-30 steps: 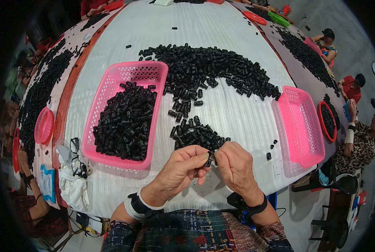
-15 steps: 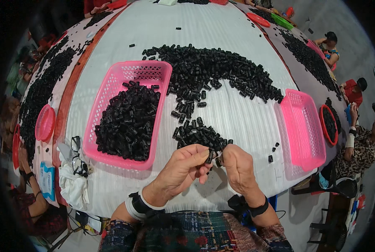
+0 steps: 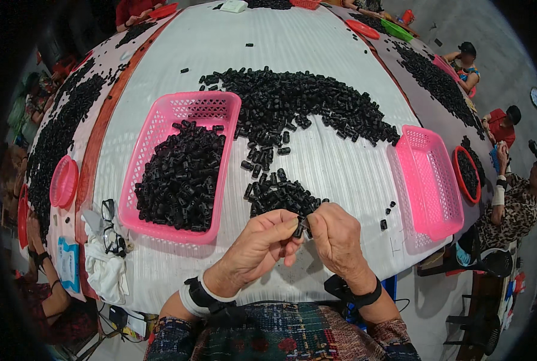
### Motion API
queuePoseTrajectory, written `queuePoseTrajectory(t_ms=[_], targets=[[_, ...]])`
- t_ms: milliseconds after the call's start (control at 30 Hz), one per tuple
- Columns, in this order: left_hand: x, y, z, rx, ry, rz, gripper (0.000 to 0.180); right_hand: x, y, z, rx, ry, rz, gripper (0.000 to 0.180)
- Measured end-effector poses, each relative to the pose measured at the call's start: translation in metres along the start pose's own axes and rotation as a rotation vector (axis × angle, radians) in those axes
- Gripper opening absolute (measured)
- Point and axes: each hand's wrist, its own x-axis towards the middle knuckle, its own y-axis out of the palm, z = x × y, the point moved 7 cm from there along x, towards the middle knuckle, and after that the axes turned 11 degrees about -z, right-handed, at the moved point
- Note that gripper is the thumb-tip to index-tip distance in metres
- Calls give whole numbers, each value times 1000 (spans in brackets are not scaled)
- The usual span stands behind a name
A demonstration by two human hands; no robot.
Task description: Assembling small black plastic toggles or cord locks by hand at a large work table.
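My left hand (image 3: 259,239) pinches a small black plastic piece (image 3: 301,226), short and cylinder-like, between thumb and forefinger. Curled right up against it, my right hand (image 3: 341,239) has its thumb and fingers pressed together at the piece's other side. Whatever the right fingers grip is hidden behind the thumb. Just beyond both hands lies a small heap of similar black pieces (image 3: 280,194). To the left stands a pink basket (image 3: 232,150) piled with more of them.
A wide mound of black pieces (image 3: 304,99) curves across the white-covered table (image 3: 178,271). At the right stands an empty pink basket (image 3: 430,174), with a few loose pieces beside it. Glasses (image 3: 109,231) rest on a white cloth (image 3: 105,268) at left. Other people sit along both sides.
My right hand has moved left, closing the small gap to the piece in my left hand. The whole view has shifted slightly. Baskets and heaps look unchanged.
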Motion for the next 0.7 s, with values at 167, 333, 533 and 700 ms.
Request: queuePoseTrajectory(t_ms=[167,333,533,700], targets=[[3,-8,3,-7,3,-3,15,-4,5,-1,-69,-34,51,14],[7,-9,1,-13,14,-65,13,-7,11,-5,11,39,88,14],[4,-7,-1,-9,-2,-53,12,-1,4,-9,65,110,44,17],[5,-1,4,-65,-51,13,12,-3,6,-9,20,83,34,19]])
